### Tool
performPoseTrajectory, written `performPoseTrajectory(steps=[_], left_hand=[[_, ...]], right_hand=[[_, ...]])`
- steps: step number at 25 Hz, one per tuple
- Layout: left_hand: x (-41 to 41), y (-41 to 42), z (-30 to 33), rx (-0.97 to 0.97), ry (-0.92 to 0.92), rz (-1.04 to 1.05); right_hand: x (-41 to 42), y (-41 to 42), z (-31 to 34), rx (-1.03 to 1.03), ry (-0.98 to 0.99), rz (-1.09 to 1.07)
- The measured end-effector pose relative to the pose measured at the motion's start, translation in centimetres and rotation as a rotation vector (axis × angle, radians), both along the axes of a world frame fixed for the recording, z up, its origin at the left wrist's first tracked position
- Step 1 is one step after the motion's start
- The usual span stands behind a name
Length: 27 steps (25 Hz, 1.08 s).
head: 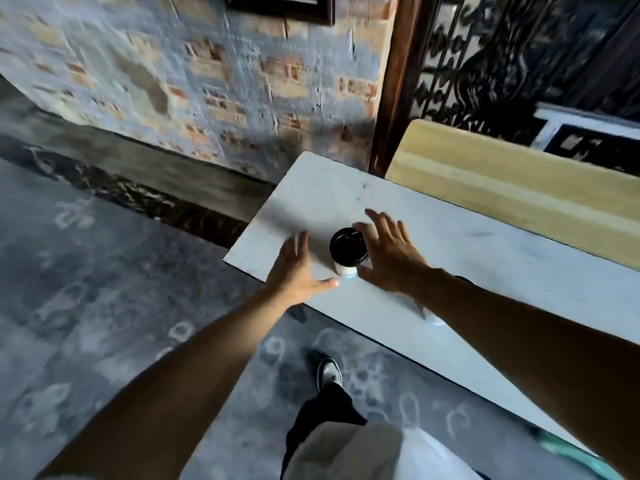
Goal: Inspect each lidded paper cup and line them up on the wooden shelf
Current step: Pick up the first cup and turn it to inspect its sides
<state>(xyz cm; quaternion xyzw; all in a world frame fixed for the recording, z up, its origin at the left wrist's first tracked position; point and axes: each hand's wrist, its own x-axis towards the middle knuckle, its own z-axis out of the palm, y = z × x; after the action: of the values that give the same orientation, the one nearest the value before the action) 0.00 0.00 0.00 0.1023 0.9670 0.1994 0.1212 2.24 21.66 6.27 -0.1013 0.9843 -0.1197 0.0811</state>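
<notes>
A white paper cup with a black lid stands upright near the left end of a pale white table. My left hand is spread flat just left of the cup, thumb tip close to its base. On the cup's other side, my right hand has its fingers apart and sits beside or just touching the lid's edge. Neither hand is closed around the cup. Behind the table, at the right, runs a light wooden shelf. Another cup's base shows partly under my right forearm.
A weathered brick wall rises behind the table, with a dark wooden post and ornate black ironwork at the right. The floor is dark patterned concrete; my shoe stands near the table's front edge.
</notes>
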Motion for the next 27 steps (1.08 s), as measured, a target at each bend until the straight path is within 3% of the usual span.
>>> performPoseTrajectory(steps=[5,11,18,23,27], left_hand=[[-2.6,1.0,-4.4,0.076,-0.182,-0.044],[-3.8,5.5,-7.0,0.365,-0.292,0.153],[-3.7,5.3,-5.1,0.453,-0.206,0.073],[-2.5,4.5,0.0,0.489,-0.264,-0.003],[-1.5,4.9,4.3,0.597,-0.205,-0.03]], right_hand=[[-1.8,-1.1,-3.0,-0.124,-0.06,0.011],[-3.6,-0.8,-4.5,-0.195,-0.086,0.024],[-4.2,1.0,-3.7,-0.352,-0.185,-0.132],[-3.9,3.4,-0.6,-0.747,-0.278,-0.464],[-3.2,5.1,0.7,-1.077,-0.338,-0.574]])
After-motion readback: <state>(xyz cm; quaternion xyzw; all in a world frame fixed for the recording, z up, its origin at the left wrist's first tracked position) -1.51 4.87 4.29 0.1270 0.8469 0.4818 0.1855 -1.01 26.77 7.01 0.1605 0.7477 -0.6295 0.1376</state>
